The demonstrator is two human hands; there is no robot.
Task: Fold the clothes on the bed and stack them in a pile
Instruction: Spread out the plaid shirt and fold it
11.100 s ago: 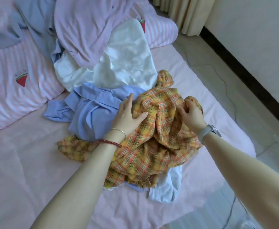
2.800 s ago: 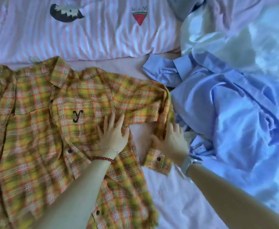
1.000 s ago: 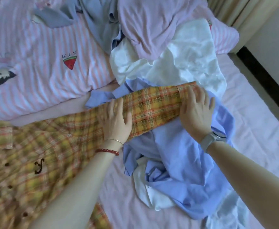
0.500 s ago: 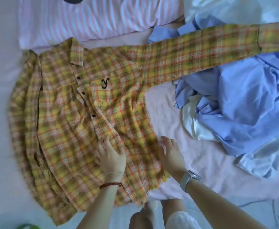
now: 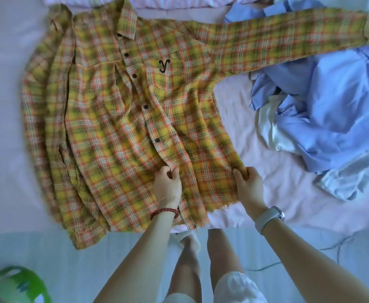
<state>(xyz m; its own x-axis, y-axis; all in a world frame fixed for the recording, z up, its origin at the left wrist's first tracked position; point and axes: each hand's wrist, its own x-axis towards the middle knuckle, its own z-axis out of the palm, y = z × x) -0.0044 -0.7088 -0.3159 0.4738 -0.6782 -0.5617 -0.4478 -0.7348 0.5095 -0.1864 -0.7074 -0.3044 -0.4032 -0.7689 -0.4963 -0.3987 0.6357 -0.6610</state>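
Half a sec ago both hands lay flat on the plaid shirt (image 5: 122,119); now they pinch it. Left hand (image 5: 167,186) fingers grip the button placket near the hem, right hand (image 5: 248,184) fingers grip the side edge. Shirt lies face-up on the bed (image 5: 8,136), one sleeve over the blue clothes (image 5: 332,119). Prob. tugging the front flat, w/ folding not begun.

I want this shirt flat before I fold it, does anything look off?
Yes. The plaid shirt lies skewed, its right sleeve draped over the blue clothes, and the fabric bunches where the left hand and right hand pinch it.
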